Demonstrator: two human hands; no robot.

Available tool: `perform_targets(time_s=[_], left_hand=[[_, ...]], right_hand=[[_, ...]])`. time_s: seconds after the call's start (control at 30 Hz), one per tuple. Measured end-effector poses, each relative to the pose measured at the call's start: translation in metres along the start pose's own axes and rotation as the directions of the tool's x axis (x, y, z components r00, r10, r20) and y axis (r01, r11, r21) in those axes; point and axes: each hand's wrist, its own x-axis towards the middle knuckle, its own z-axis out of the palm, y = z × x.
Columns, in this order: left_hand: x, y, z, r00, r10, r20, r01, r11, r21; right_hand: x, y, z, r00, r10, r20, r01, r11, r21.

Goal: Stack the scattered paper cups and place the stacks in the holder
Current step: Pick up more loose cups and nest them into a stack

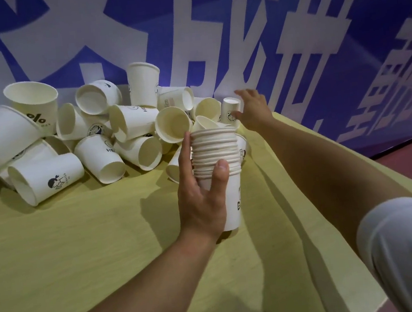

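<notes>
We are mid-stacking: our left hand grips the nested cup stack. Our right hand, fingers spread, touches an upturned paper cup just beyond the stack; next it must grasp and nest it.

Upright nested stack of white paper cups, loose white cups heaped, tipped, behind it

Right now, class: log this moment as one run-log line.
left hand: holds cup stack | right hand: touching small upturned cup | loose cups: piled on yellow table | holder: unseen
</notes>
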Motion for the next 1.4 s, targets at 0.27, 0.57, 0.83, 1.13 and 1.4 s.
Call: perform_targets(time_s=[0.27,0.57,0.83,1.13,1.4], left_hand=[[0.000,-0.001,-0.001,1.000,-0.007,-0.013,0.007,1.000,0.001],[-0.001,0.000,-0.001,1.000,0.013,-0.025,-0.012,0.999,0.042],[-0.008,0.006,-0.004,0.991,0.094,0.096,-0.105,0.986,0.125],[-0.045,0.041,-0.004,0.951,0.116,0.286,-0.181,0.960,0.215],[-0.060,0.059,-0.021,0.950,0.097,0.296,-0.163,0.965,0.207]], right_hand=[[-0.002,-0.006,-0.003,0.991,-0.085,-0.100,0.075,0.991,-0.107],[-0.096,0.001,-0.063,0.983,0.151,-0.106,-0.119,0.959,0.259],[-0.188,0.019,-0.115,0.831,0.247,0.498,-0.370,0.915,0.163],[-0.222,-0.012,-0.140,0.993,0.114,0.026,-0.096,0.671,0.735],[-0.268,-0.077,-0.148,0.990,-0.139,-0.029,0.100,0.537,0.838]])
